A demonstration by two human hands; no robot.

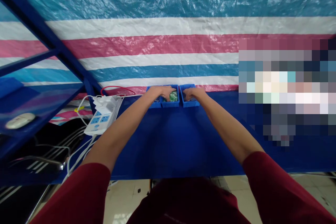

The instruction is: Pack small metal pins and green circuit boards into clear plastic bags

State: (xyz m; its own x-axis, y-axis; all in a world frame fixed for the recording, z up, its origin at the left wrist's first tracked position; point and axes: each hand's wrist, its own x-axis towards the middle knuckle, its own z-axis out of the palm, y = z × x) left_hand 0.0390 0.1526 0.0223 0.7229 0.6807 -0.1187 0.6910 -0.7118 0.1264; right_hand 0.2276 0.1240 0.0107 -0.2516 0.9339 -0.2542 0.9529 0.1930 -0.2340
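Note:
Three small blue bins stand in a row at the back of the blue table. My left hand (166, 92) reaches into the middle bin (170, 104), its thumb and fingers apart above green, shiny small pieces (173, 96). Partly covered by my left forearm is the left bin (156, 105), which has dark bits in it. Inside the right bin (191, 104) is my right hand (188, 93), fingers pointing down. Its fingertips and whatever they touch are too small and shaded to make out.
A white power strip (101, 120) with plugs and cables lies on the blue table (170, 143) at left. Beyond it are a blue metal frame (70, 63) and a white mouse-like object (20, 120). Striped plastic sheeting (157, 28) hangs behind. The right side is pixelated.

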